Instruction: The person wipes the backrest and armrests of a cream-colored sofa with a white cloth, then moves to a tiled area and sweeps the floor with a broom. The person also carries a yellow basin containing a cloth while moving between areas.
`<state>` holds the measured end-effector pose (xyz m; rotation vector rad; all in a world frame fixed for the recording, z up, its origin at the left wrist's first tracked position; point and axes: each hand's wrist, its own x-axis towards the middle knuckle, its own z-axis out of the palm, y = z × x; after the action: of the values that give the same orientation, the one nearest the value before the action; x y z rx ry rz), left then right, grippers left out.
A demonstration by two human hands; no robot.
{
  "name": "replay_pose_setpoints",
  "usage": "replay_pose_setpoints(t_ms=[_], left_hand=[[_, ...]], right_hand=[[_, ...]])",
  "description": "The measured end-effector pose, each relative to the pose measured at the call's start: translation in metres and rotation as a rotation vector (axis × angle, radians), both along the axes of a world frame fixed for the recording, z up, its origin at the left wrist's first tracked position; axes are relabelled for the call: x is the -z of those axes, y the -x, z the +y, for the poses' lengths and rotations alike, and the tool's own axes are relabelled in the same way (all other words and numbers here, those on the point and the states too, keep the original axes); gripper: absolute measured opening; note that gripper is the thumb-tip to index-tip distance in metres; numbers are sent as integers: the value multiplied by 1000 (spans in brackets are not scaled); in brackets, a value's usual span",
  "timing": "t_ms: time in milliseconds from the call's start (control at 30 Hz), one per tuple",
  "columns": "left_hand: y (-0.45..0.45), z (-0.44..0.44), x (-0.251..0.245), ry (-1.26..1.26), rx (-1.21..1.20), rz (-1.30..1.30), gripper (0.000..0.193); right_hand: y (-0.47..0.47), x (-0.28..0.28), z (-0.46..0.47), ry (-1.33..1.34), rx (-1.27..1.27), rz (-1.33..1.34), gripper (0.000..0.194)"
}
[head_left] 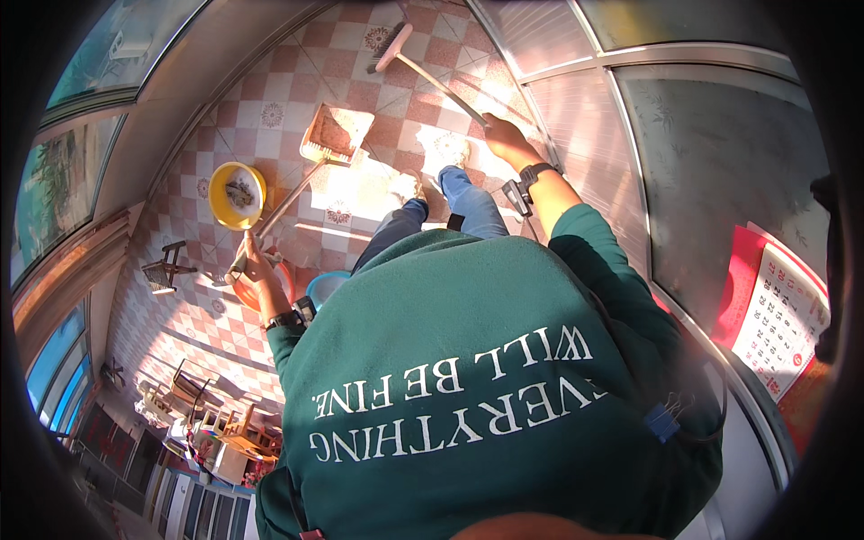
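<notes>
My right hand (509, 142) grips the long handle (442, 89) of a push broom at its near part. The broom's pink head (393, 47), with dark bristles, lies on the tiled floor at the far end. In my left hand (258, 266) is the handle (293, 197) of a long-handled dustpan. Its pale pan (337, 131) rests on the floor ahead of my feet, its inside looking brownish; I cannot tell whether dirt lies in it. Just beyond my left hand stands a yellow basin (217, 196) with whitish contents and something dark in them.
A red basin (287, 278) and a blue basin (327, 287) sit by my left forearm. A small stool (162, 273) stands farther left. Glazed door panels (715, 155) with a wall calendar (779, 324) line the right; windows (88, 74) line the left. Wooden chairs (246, 432) stand lower left.
</notes>
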<state>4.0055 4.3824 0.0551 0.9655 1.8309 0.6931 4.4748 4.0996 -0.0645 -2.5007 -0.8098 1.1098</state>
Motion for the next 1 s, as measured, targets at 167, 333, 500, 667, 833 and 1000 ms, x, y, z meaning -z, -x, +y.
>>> replay_pose_setpoints(t_ms=[167,333,500,667,833,1000], left_hand=[[14,-3,-12,-116,146,132,39],[13,4,9,-54,301,184,43],[-6,39,27,18,404,322,44],[-38,53,22,-20,563,315,41],[-57,36,22,-194,543,201,34],[-62,16,13,-139,532,180,34]], right_hand=[[29,19,46,73,-89,-28,34],[112,-7,-101,347,209,187,46],[194,-75,-268,456,116,95,43],[248,-130,-330,528,303,71,37],[265,-154,-330,298,532,155,37],[249,-70,-269,260,109,-25,36]])
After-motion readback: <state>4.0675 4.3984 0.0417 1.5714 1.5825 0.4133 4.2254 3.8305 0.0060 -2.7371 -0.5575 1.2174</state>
